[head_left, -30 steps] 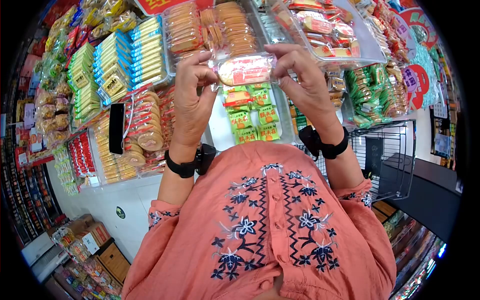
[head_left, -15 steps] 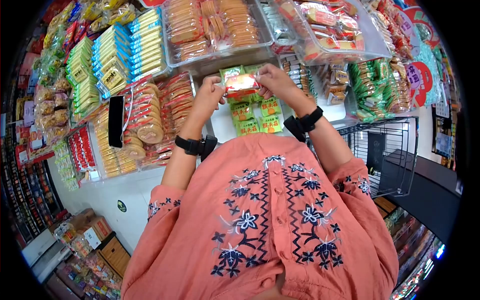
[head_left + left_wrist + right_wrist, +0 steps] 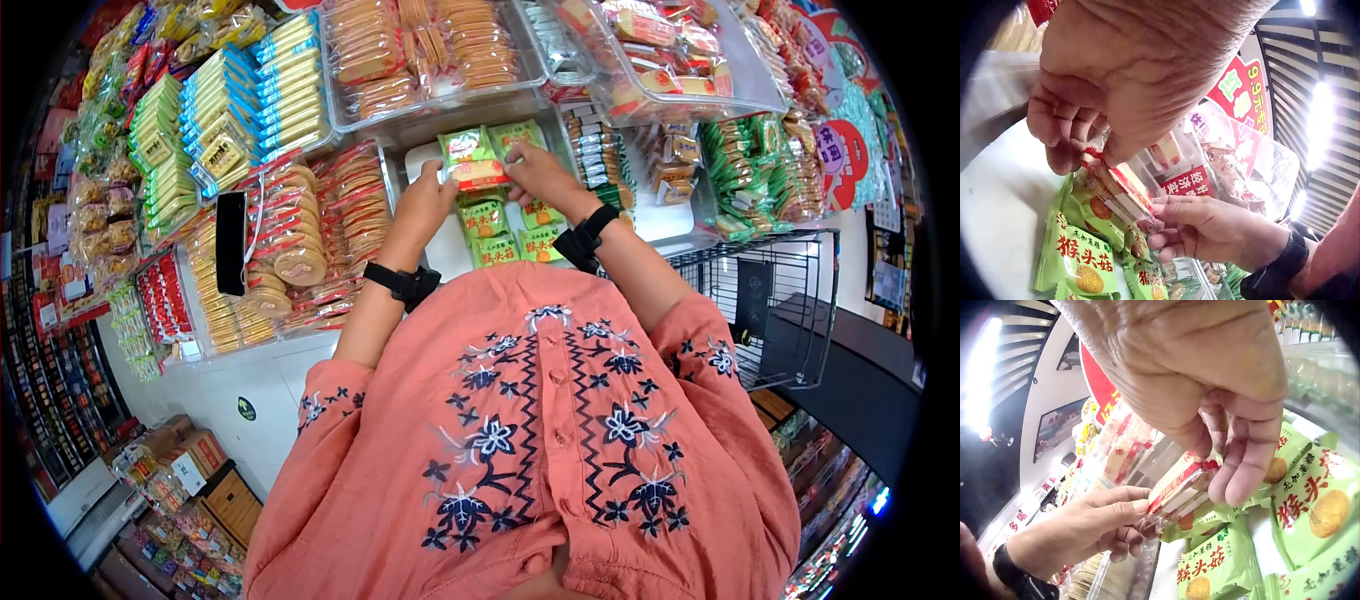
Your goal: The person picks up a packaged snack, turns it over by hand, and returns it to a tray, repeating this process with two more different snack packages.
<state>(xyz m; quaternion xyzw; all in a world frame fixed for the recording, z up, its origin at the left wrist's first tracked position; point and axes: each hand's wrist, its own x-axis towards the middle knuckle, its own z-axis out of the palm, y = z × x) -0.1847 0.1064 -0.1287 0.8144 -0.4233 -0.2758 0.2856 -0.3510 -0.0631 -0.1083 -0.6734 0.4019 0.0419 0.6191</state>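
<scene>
head view: high and fisheye, looking forward and down over the blouse point(image 3: 540, 450) to the shop shelves point(image 3: 280, 100). both hands sit small, near top centre.
left wrist view: from under the wrist, very close on the left hand point(image 3: 1122, 75), facing out along the fingers and up toward the ceiling lights point(image 3: 1321, 119).
right wrist view: just as tight on the right hand point(image 3: 1197, 381), facing back the opposite way, so each wrist view catches the other hand.
shared by all three: the red packet point(image 3: 480, 174) pinched between both hands, and the green bags point(image 3: 485, 220) beneath it.
</scene>
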